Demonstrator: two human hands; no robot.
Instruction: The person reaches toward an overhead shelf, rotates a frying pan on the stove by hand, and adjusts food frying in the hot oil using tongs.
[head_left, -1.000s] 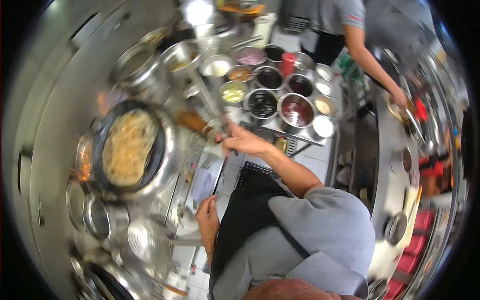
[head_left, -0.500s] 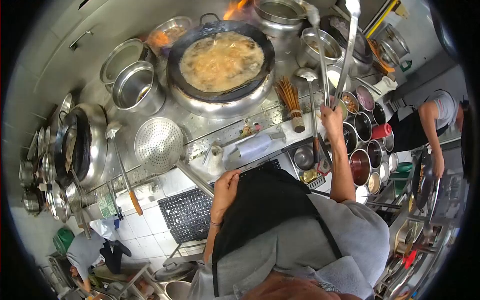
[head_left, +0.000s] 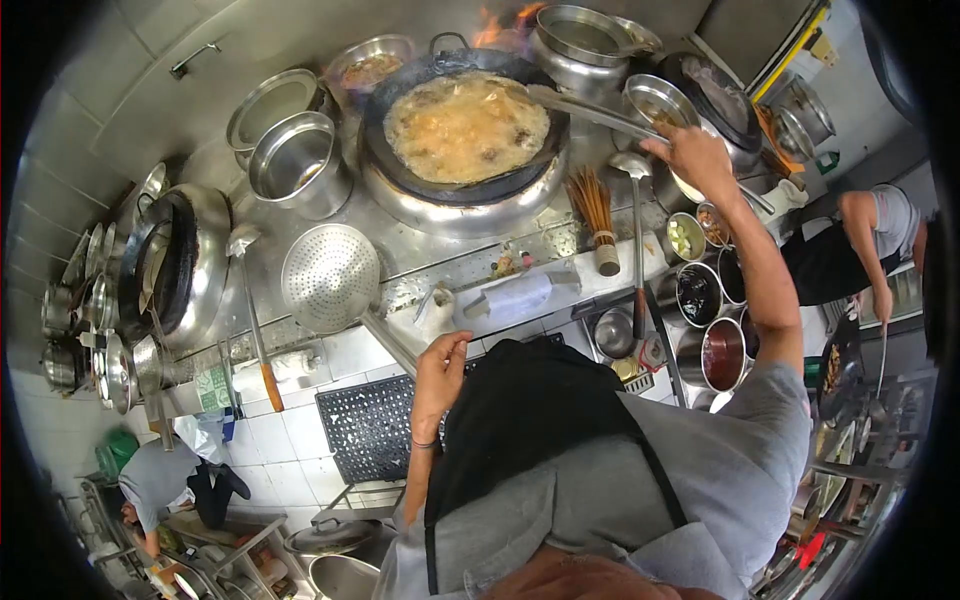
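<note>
My R hand [head_left: 692,158] has its fingers wrapped round metal tongs [head_left: 600,112], tips at the R side of the wok [head_left: 382,160] w/ bubbling liquid [head_left: 462,128]. L hand [head_left: 438,378] is nr the strainer handle [head_left: 388,340], fingers bent; can't tell if pinching anything.

Bright, fisheye-curved edges, black corners

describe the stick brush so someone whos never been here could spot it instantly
Find the big black wok of frothy liquid. Just below and right of it lies the brush. It's a bundle of thin brown sticks, bound near one end, unlike the long-handled ladle beside it.
</note>
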